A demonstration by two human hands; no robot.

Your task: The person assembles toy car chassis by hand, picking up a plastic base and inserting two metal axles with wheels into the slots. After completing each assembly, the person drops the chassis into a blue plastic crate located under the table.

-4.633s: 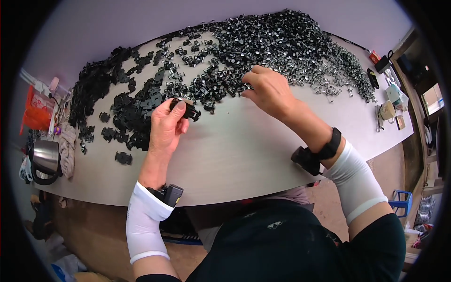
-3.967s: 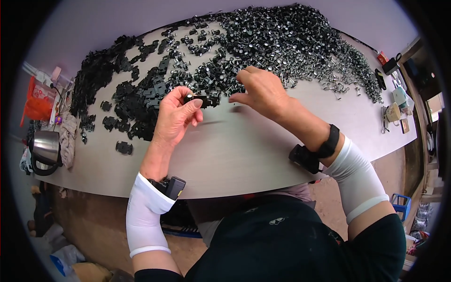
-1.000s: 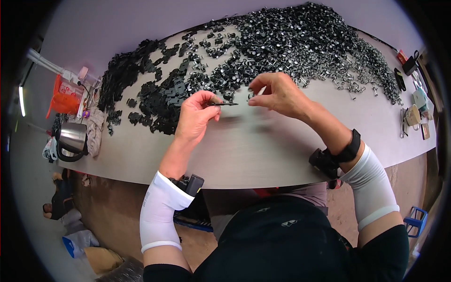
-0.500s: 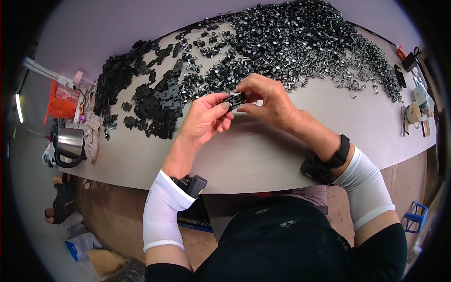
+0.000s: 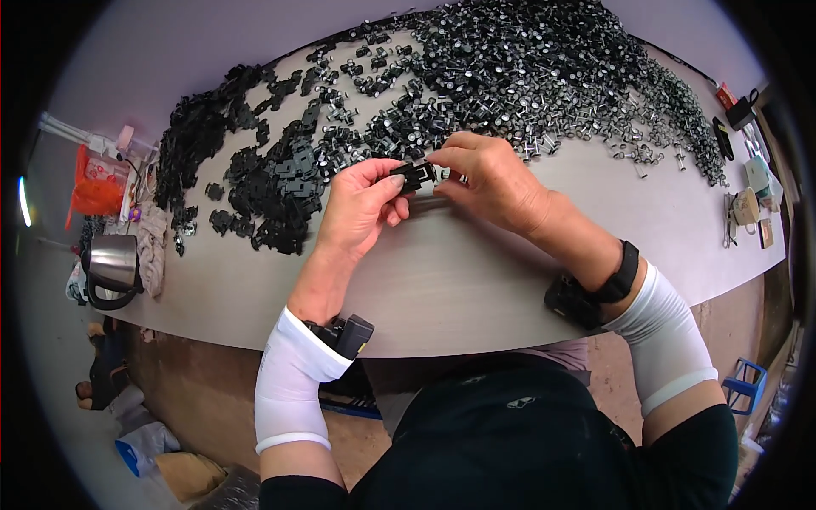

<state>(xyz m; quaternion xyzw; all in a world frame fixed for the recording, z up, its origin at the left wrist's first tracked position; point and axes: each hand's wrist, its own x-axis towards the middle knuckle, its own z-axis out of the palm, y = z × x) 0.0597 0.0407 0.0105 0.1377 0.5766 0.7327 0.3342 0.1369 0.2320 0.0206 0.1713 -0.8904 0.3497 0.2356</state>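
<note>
Between thumb and fingers, my left hand (image 5: 355, 204) pinches a small black plastic part (image 5: 414, 178) with a slotted frame, held over the table. My right hand (image 5: 503, 185) is closed in a pinch at the part's right end. A small silver metal pin (image 5: 442, 175) shows at those right fingertips, partly hidden by them. Beyond my hands lies a big pile of silver flat-headed pins (image 5: 510, 102), mixed with black pieces. Loose black plastic parts (image 5: 289, 183) are heaped to the left of my left hand.
A steel kettle (image 5: 113, 262) and a crumpled cloth (image 5: 153, 246) are at the table's left end. At the right end stand a cup (image 5: 745, 209) and a black box (image 5: 742, 110). A blue stool (image 5: 745, 387) is on the floor. Another person (image 5: 104, 370) is at far left.
The black plastic part has moved slightly left in my left hand and turned more level. My right fingertips have drawn back a little from its end, with the silver pin now showing there.
</note>
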